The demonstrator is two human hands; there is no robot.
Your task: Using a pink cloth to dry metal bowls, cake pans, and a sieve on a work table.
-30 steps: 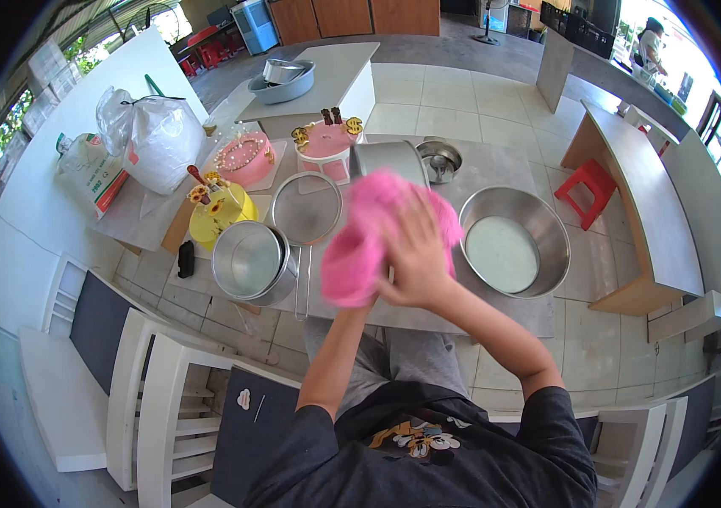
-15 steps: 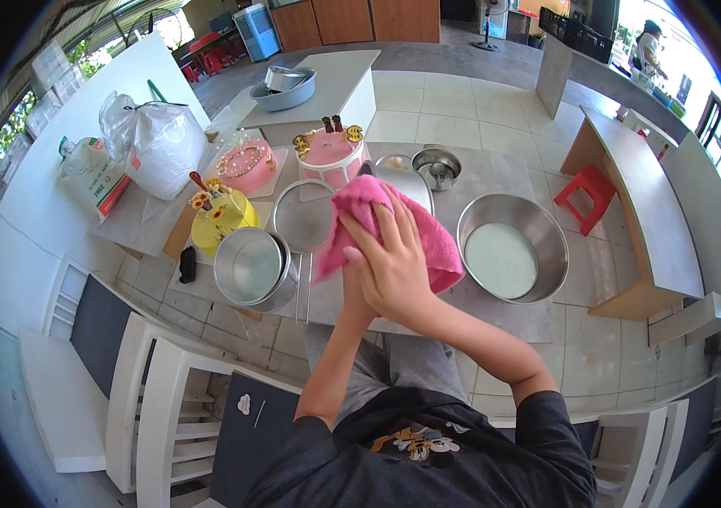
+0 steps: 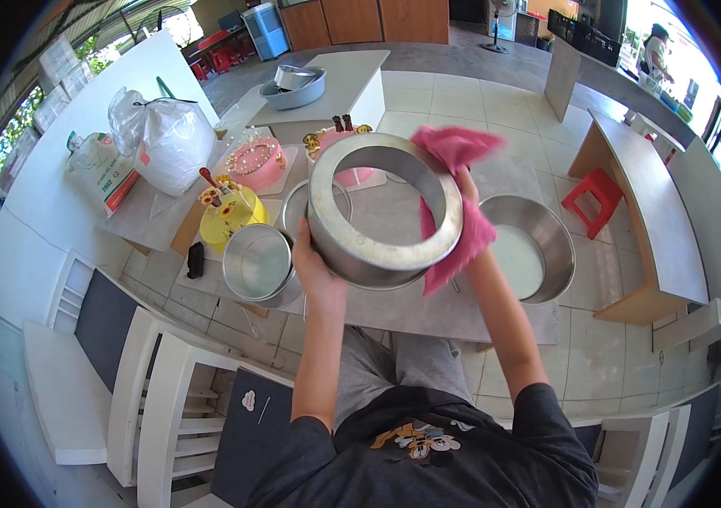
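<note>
Raised over the table is a wide-rimmed metal ring-shaped pan (image 3: 335, 245), and the tabletop shows through its open middle. My left hand (image 3: 316, 267) grips its lower left side, thumb up along the wall. At its right side my right hand (image 3: 467, 188) is closed on a pink cloth (image 3: 466, 245), which drapes over the pan's edge; most of those fingers are hidden. Beneath the pan, a sieve (image 3: 294, 203) is partly covered. Nested metal pots (image 3: 257, 264) stand left of it, and a large steel basin (image 3: 554, 254) with pale contents sits to the right.
Behind the pots stand a yellow decorated cake (image 3: 238, 212) and a pink beaded cake (image 3: 257, 162); another pink cake (image 3: 327, 140) is partly hidden by the pan. White chairs (image 3: 157, 398) are close behind me. A red stool (image 3: 593, 201) stands right of the table.
The metal pan has come up into full view, its opening now visible. My hands, close together on the pink cloth before, have spread to the pan's two sides, the cloth moving right.
</note>
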